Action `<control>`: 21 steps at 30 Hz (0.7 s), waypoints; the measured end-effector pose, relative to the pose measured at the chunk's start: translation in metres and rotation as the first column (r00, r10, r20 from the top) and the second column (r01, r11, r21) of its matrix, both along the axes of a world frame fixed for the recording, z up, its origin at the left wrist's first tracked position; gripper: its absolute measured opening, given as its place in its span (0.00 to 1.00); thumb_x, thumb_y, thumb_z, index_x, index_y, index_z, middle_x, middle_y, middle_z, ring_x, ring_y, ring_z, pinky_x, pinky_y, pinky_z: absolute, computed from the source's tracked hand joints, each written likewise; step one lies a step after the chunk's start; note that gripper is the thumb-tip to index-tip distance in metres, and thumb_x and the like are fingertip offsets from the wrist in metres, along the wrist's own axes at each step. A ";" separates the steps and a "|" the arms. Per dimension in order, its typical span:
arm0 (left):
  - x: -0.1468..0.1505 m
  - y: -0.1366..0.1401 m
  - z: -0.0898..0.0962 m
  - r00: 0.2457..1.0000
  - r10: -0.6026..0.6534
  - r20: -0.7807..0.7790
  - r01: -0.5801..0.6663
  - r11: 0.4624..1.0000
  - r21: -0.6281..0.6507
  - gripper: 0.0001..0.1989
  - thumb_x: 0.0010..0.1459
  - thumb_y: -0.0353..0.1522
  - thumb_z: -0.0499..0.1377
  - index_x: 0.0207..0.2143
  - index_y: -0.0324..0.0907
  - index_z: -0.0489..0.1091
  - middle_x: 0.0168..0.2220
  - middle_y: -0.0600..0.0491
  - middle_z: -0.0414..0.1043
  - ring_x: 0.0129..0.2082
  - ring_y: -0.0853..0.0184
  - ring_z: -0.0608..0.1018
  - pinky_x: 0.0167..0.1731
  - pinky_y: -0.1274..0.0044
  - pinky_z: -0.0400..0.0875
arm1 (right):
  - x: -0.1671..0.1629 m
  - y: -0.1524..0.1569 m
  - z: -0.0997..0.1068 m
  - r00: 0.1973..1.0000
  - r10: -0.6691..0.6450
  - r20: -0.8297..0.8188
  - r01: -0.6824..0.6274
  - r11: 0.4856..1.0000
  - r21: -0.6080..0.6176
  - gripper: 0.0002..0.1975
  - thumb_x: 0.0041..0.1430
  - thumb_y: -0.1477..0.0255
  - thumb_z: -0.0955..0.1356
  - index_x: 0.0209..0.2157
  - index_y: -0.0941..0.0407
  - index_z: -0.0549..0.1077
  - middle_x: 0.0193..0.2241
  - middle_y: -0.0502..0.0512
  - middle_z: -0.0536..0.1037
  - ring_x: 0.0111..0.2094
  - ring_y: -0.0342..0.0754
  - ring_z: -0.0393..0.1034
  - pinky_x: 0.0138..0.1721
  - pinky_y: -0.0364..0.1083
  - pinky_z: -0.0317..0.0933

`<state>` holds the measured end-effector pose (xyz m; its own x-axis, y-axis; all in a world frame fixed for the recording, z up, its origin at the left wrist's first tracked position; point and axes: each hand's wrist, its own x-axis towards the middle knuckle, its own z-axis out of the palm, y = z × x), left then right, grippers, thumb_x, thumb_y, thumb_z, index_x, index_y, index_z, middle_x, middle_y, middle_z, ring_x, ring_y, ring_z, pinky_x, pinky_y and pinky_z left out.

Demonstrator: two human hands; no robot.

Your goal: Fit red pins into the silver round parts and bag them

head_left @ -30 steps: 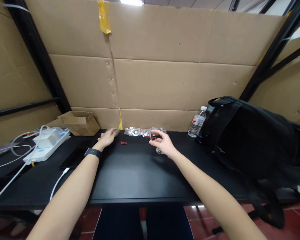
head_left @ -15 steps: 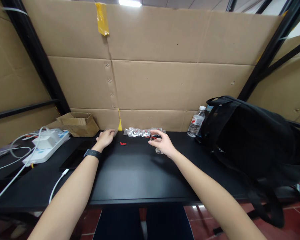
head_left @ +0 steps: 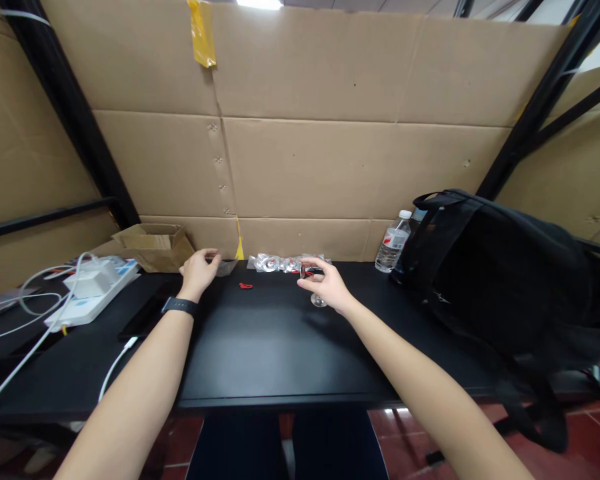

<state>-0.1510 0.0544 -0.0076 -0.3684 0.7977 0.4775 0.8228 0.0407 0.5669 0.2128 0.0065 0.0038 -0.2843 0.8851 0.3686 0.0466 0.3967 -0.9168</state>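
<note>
My right hand [head_left: 327, 287] is raised over the black table, pinching a small dark, shiny round piece [head_left: 303, 272] between thumb and fingers. Below that palm a clear round piece [head_left: 319, 301] shows; whether it hangs from the hand or rests on the table I cannot tell. Beside a clear plastic bag [head_left: 227, 268], my left hand [head_left: 200, 270] is open with its fingers loosely curved and wears a dark watch [head_left: 181, 306]. A small red cord [head_left: 245, 286] lies between the hands. Behind it is a row of shiny round pieces in clear wrappers [head_left: 275, 264].
At the left stand an open brown cardboard box [head_left: 157, 250] and a white power strip [head_left: 97, 293] with cables; a dark flat device [head_left: 147, 317] lies nearby. A water bottle [head_left: 393, 243] and a black backpack [head_left: 510, 287] stand right. Cardboard panels [head_left: 305, 167] rise behind.
My left hand has moved a little left, off the clear plastic bag, which now lies at the back of the table. My right hand stays almost still with its round piece.
</note>
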 end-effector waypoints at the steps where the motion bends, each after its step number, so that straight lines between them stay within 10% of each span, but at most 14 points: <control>1: 0.002 -0.002 0.002 1.000 -0.012 0.009 0.011 0.998 0.055 0.16 0.60 0.40 0.58 0.46 0.42 0.76 0.46 0.46 0.80 0.50 0.54 0.79 0.55 0.64 0.69 | 0.000 0.001 0.000 1.000 0.002 -0.002 -0.002 1.000 0.008 0.28 0.49 0.68 0.76 0.53 0.52 0.74 0.52 0.58 0.75 0.32 0.42 0.75 0.35 0.43 0.71; 8: 0.054 -0.014 0.005 0.923 -0.384 -0.025 0.383 0.910 0.162 0.19 0.58 0.33 0.58 0.52 0.42 0.70 0.38 0.52 0.80 0.40 0.64 0.81 0.48 0.74 0.73 | 0.005 0.005 0.005 0.998 -0.069 -0.006 0.069 0.995 0.066 0.27 0.48 0.68 0.77 0.51 0.53 0.75 0.47 0.57 0.76 0.37 0.45 0.75 0.41 0.46 0.71; 15: 0.128 -0.038 0.000 0.599 -0.780 -0.179 0.785 0.616 -0.057 0.07 0.62 0.32 0.56 0.38 0.44 0.75 0.40 0.50 0.78 0.41 0.62 0.79 0.46 0.72 0.72 | 0.012 0.012 0.004 0.995 -0.095 0.027 0.092 0.991 0.099 0.26 0.48 0.68 0.76 0.51 0.53 0.75 0.46 0.57 0.77 0.39 0.46 0.75 0.40 0.46 0.71; 21: 0.141 -0.047 -0.007 0.385 -0.905 -0.183 0.875 0.420 -0.239 0.08 0.64 0.36 0.58 0.37 0.44 0.75 0.38 0.50 0.75 0.39 0.63 0.76 0.44 0.73 0.70 | 0.015 0.018 -0.004 0.988 -0.113 0.103 0.099 0.986 0.134 0.27 0.48 0.68 0.76 0.52 0.53 0.74 0.47 0.57 0.76 0.39 0.47 0.75 0.37 0.44 0.70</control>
<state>-0.0104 0.0077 -0.0149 0.6964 0.6363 0.3320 0.5183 -0.7658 0.3807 0.2275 0.0243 -0.0003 -0.2365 0.8599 0.4523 0.1918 0.4977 -0.8459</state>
